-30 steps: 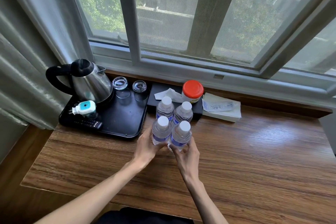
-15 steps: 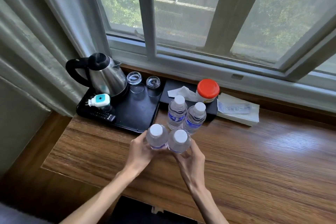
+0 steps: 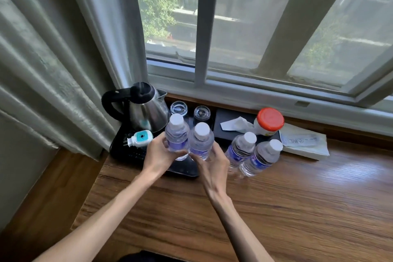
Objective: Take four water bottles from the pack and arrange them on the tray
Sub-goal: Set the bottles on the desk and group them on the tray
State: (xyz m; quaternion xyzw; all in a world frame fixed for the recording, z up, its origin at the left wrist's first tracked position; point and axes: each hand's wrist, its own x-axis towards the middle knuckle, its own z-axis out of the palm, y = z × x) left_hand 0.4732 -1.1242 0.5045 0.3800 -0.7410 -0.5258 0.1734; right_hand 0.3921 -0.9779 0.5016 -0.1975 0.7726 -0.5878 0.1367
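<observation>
My left hand (image 3: pixel 158 155) grips a clear water bottle (image 3: pixel 177 136) with a white cap and blue label. My right hand (image 3: pixel 212 165) grips a second, matching bottle (image 3: pixel 201 141) right beside it. Both bottles are held upright over the front right part of the black tray (image 3: pixel 119 151). Two more bottles stand on the wooden table to the right, one (image 3: pixel 241 149) nearer the tray and one (image 3: pixel 260 158) further right.
On the tray stand a steel kettle (image 3: pixel 146 110), two upturned glasses (image 3: pixel 178 108) and a white and teal plug (image 3: pixel 139 138). Behind the standing bottles are a black tissue box (image 3: pixel 225 117), a red-lidded jar (image 3: pixel 269 121) and a paper packet (image 3: pixel 304 142). A curtain hangs at the left.
Both hands lifted the two front bottles away from the other two and carried them left over the tray. The view swung left and closer.
</observation>
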